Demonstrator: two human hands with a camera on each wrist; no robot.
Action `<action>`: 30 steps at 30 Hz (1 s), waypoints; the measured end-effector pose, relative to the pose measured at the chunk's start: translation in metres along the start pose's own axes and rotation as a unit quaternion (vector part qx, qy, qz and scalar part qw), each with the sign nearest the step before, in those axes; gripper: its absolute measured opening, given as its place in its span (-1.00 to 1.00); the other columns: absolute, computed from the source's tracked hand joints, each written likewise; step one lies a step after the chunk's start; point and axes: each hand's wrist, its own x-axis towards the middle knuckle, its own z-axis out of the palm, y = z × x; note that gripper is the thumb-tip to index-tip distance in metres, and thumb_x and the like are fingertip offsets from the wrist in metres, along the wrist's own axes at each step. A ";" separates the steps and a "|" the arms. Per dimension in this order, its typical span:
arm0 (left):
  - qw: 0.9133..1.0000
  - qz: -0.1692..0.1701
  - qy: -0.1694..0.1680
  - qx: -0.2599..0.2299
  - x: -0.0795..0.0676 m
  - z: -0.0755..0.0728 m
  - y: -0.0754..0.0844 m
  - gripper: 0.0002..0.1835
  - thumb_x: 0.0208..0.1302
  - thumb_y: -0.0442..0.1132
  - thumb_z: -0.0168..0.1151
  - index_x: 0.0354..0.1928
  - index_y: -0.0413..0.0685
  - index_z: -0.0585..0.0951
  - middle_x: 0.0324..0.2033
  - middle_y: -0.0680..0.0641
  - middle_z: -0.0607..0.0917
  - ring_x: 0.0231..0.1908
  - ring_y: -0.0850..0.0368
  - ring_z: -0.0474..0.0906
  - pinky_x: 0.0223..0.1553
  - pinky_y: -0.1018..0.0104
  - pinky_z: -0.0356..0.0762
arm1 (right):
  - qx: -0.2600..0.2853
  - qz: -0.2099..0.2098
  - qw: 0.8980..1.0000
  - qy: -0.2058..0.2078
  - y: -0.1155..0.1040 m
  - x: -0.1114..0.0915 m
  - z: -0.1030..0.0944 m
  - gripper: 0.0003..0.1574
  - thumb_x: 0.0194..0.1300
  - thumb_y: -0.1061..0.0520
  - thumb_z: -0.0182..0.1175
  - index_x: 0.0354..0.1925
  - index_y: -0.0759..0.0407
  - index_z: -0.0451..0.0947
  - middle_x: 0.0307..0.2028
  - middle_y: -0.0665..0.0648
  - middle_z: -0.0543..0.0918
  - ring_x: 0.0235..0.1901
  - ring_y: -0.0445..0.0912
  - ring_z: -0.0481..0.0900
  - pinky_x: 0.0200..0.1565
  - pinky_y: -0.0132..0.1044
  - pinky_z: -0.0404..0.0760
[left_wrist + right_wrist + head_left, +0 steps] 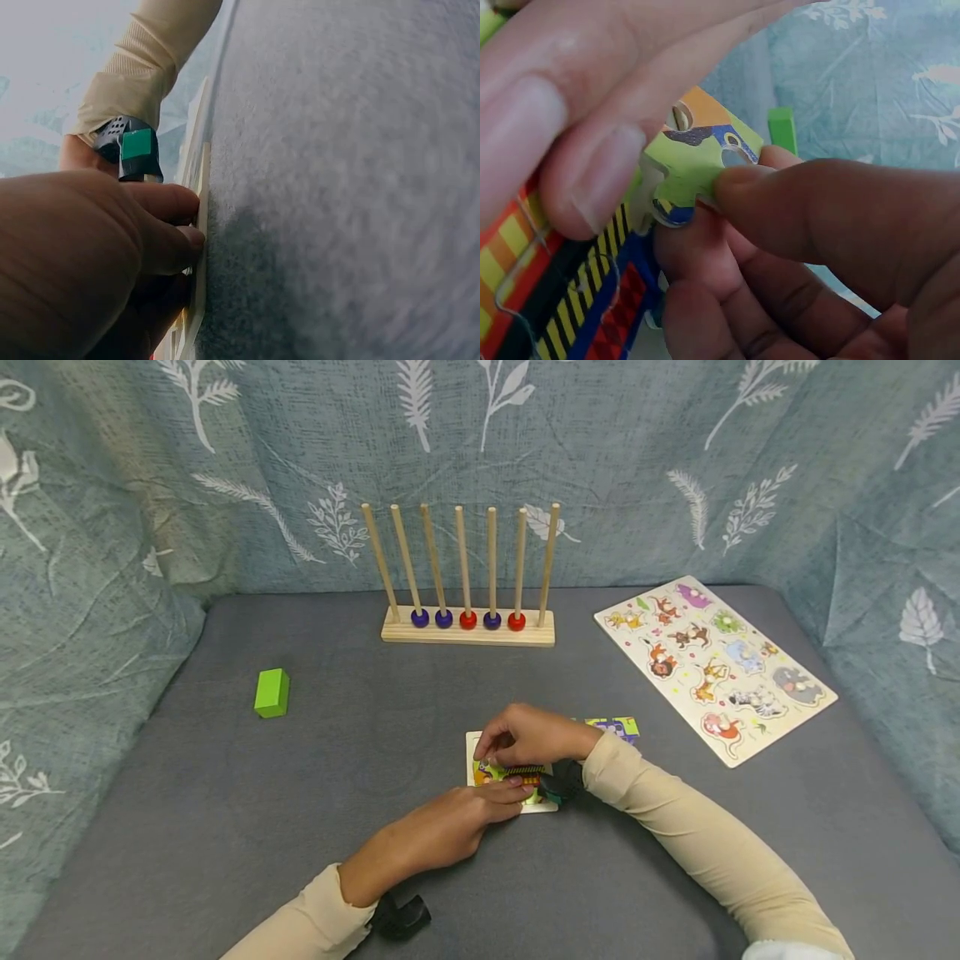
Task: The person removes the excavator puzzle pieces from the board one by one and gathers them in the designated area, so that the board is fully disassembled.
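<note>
My right hand [531,735] pinches a jigsaw piece [686,165] between thumb and fingers. The piece is lime green with orange and blue patches, tilted over the puzzle in the right wrist view. Below is a small jigsaw puzzle board [471,747] with a pale wooden border and a bright striped picture, partly covered by both hands. My left hand [461,818] lies at its near edge, fingers stretched over the picture. The left wrist view shows its fingertips right at the rim of the board [202,202].
More colourful puzzle pieces [622,727] lie behind the right wrist. An animal puzzle board [678,689] lies at the right. At the back stands a wooden peg rack [397,633] with red and blue beads. A green block [272,693] sits on the left.
</note>
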 end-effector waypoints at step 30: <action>0.998 0.006 0.035 -0.054 -0.002 -0.004 -0.010 -0.63 0.41 -0.34 0.14 0.22 -0.24 0.54 0.25 -0.12 0.50 0.32 0.05 0.32 0.26 0.19 0.33 | -0.009 0.029 0.995 0.091 0.010 -0.048 -0.034 -0.81 0.32 0.38 0.18 -0.16 0.29 0.70 -0.27 0.06 0.71 -0.37 -0.15 0.59 -0.32 -0.28 0.60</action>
